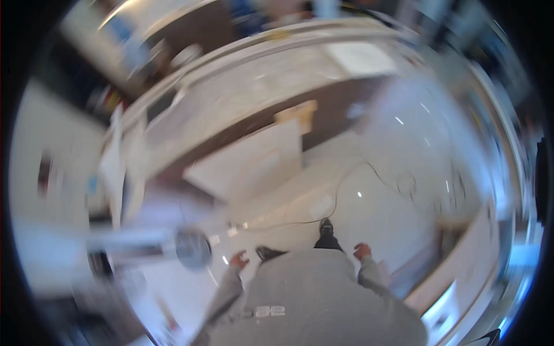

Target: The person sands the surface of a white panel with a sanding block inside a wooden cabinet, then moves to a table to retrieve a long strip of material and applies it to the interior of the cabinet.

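You see a glossy white floor (369, 213) with a thin dark cable (346, 179) curving across it. A long pale counter (259, 92) with a dark front crosses the upper view. A white panel (248, 164) leans near it, with a tan box (297, 112) just behind. The view is blurred throughout.

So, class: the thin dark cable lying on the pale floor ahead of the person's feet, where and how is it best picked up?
Probably the cable is best pinched from above, on the clear curved stretch lying flat on the floor, not at the looped tangle to its right. It is thin and limp, so fingertips suit it. Both hands, left hand and right hand, hold nothing.
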{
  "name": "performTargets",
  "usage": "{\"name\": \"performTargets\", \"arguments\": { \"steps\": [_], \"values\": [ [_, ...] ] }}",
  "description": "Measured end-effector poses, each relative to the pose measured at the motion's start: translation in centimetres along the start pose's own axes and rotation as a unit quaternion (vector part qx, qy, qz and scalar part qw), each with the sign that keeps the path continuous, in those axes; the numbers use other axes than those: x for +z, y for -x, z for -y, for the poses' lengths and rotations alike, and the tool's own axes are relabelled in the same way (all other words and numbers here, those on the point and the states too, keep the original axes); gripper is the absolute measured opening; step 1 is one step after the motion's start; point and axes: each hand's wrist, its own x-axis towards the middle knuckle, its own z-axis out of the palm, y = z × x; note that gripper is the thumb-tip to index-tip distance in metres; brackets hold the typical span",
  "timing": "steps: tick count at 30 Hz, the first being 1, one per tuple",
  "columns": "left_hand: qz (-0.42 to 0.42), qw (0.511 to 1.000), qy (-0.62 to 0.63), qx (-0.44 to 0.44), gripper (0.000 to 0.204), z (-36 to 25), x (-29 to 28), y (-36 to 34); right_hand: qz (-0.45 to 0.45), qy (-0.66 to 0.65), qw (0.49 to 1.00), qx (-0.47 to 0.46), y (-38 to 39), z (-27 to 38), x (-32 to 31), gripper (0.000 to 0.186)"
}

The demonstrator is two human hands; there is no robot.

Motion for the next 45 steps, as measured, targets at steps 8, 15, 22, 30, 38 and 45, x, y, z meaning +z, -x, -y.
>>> {"name": "performTargets", "arguments": {
  "steps": [8,15,22,30,38,45],
  "values": [
    [-0.147,0.974,0.027,-0.171,0.061,-9.2,1.9,12.9,0.109,-0.214,0.954,0.180,-10.3,1.1,-8.0,0.020],
    [-0.222,0.916,0.143,-0.301,0.053,-7.0,11.4,22.1,0.247,0.022,0.969,0.018,-22.3,11.0,-8.3,0.013],
    [-0.060,0.820,0.407,-0.398,0.061,-1.7,16.0,24.9,0.169,-0.009,0.946,-0.277,-19.3,33.5,-3.2,0.018],
    [-0.329,0.722,0.524,-0.310,0.051,3.4,10.6,25.8,0.223,0.158,0.849,-0.452,-4.9,50.7,5.2,0.027],
    [-0.178,0.680,0.565,-0.433,0.057,6.3,18.3,34.4,0.311,-0.020,0.786,-0.534,9.4,70.9,12.4,0.028],
    [-0.154,0.601,0.607,-0.496,0.060,7.5,14.1,37.8,0.322,-0.286,0.673,-0.601,13.8,97.1,18.7,0.037]
  ]
}}
